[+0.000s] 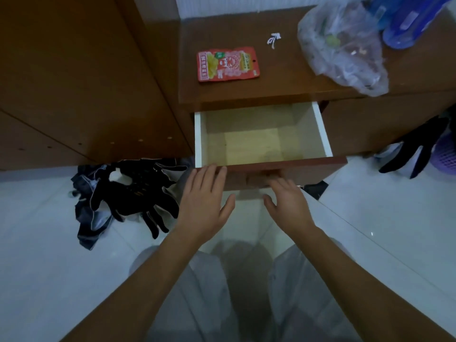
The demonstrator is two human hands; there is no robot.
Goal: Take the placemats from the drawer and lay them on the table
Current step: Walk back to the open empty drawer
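The drawer point(323, 134) of a brown wooden table point(278, 77) stands pulled out, with white side walls and a pale yellowish bottom. I see no placemat inside it or on the tabletop. My left hand point(203, 201) is flat with fingers apart, its fingertips at the left end of the drawer's brown front panel. My right hand point(287, 201) is also spread, with its fingertips at the panel's middle, just below the top edge. Neither hand holds anything.
On the tabletop lie a red snack packet point(228, 64), a scrap of white paper point(273, 40), a clear plastic bag point(343, 43) and blue bottles point(407, 21). A brown wardrobe point(81, 77) stands left. Dark clothes point(128, 193) lie on the white floor; a purple basket point(446, 154) is right.
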